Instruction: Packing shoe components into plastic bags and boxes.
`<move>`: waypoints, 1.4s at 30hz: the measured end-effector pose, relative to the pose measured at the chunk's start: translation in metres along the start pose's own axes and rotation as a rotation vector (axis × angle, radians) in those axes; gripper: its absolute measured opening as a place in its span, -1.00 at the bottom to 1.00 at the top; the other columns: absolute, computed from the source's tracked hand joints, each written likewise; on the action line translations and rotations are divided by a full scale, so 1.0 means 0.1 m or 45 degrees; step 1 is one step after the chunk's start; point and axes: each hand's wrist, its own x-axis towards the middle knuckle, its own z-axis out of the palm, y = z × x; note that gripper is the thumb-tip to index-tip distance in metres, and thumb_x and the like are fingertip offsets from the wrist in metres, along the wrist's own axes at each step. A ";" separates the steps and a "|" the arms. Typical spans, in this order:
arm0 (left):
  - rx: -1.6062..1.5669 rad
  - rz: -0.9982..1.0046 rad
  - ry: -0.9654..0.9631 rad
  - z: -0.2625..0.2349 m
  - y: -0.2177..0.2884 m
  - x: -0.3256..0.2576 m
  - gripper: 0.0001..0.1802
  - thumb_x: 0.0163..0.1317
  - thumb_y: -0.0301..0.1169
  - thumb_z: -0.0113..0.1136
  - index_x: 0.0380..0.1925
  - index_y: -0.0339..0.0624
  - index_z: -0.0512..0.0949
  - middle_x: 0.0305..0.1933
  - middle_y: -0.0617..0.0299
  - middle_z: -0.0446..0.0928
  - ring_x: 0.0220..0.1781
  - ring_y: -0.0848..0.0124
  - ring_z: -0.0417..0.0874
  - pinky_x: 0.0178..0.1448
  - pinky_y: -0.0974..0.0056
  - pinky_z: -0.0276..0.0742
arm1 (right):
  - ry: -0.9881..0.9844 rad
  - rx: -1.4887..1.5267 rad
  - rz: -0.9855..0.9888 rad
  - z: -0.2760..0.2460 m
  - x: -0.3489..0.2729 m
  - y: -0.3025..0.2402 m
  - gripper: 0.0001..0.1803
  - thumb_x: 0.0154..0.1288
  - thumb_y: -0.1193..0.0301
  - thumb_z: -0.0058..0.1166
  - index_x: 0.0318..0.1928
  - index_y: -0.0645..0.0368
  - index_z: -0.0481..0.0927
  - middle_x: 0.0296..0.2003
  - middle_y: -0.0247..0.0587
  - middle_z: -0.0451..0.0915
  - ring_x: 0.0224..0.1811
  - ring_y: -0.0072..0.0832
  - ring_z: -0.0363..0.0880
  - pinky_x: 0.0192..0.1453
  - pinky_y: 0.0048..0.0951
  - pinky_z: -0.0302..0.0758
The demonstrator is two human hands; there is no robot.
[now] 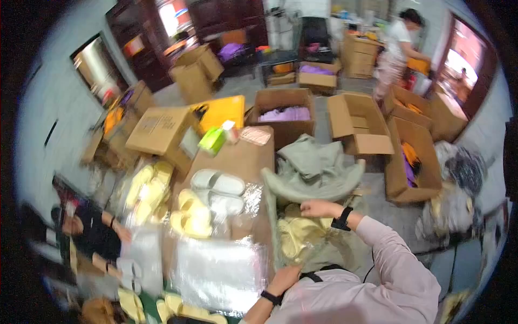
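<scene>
A grey-green sack (318,186) stands directly before me, its thick rim rolled outward. Pale yellow slippers (294,237) fill its opening. Over them is my right hand (321,208), a dark band round its wrist; its fingers point left and are too blurred to show any grip. My left hand (286,277) is low at the sack's near left edge, beside the table, its fingers mostly hidden. On the brown table (256,162) to the left are pale grey slippers (217,182), a yellow pair (192,214) and a stack of clear plastic bags (218,270).
At the table's left side another person's hands (124,233) are near a grey slipper pair (129,274). A closed carton (162,132) and a green packet (212,140) are toward the far end. Open cartons (360,120) stand beyond the sack. A standing person (396,51) works at back right.
</scene>
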 end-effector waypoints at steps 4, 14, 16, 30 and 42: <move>-0.042 -0.002 0.255 -0.32 -0.30 0.16 -0.78 0.08 -0.41 -0.05 -0.28 -0.20 0.47 -0.48 -0.06 0.53 -0.36 -0.01 0.56 -0.26 -0.01 0.44 | 0.141 0.130 -0.408 0.02 0.98 -0.84 -0.37 0.10 0.01 0.13 0.04 0.24 0.43 -0.06 0.03 0.49 0.01 -0.18 0.44 0.08 -0.30 0.36; -0.184 -0.156 0.311 0.11 -0.35 -0.25 -0.79 0.08 -0.43 -0.04 -0.28 -0.22 0.48 -0.45 -0.07 0.52 -0.32 -0.01 0.54 -0.24 0.03 0.44 | 0.386 0.670 0.004 1.43 2.14 -2.12 -0.13 -0.05 -0.04 0.21 0.01 0.56 0.33 0.03 0.37 0.35 0.04 -0.04 0.42 0.11 -0.31 0.36; -0.179 -0.152 0.312 0.15 -0.38 -0.19 -0.81 0.06 -0.43 -0.04 -0.35 -0.26 0.49 -0.46 -0.08 0.52 -0.34 0.00 0.55 -0.24 0.02 0.44 | 0.260 0.635 -0.018 1.46 2.53 -2.01 -0.29 -0.01 0.06 0.16 -0.10 0.55 0.40 -0.06 0.37 0.41 -0.02 0.00 0.45 0.03 -0.28 0.40; -0.092 -0.143 0.105 0.02 -0.46 -0.20 -0.79 0.07 -0.43 -0.06 -0.32 -0.24 0.49 -0.41 -0.12 0.54 -0.33 -0.01 0.57 -0.26 -0.01 0.46 | 1.119 -0.076 0.187 1.39 2.69 -1.54 -0.68 0.05 0.18 0.06 -0.27 0.11 0.62 0.08 0.07 0.36 0.22 -0.06 0.20 0.26 0.05 0.07; -0.387 -0.147 0.439 -0.02 -0.33 -0.36 -0.75 0.10 -0.34 0.01 -0.33 -0.31 0.51 -0.31 -0.17 0.52 -0.26 -0.10 0.52 -0.17 0.00 0.42 | 0.901 0.589 -0.107 1.57 2.68 -1.69 -0.81 0.02 0.38 -0.04 -0.46 0.26 0.53 -0.44 0.08 0.53 -0.33 -0.01 0.51 -0.25 -0.15 0.43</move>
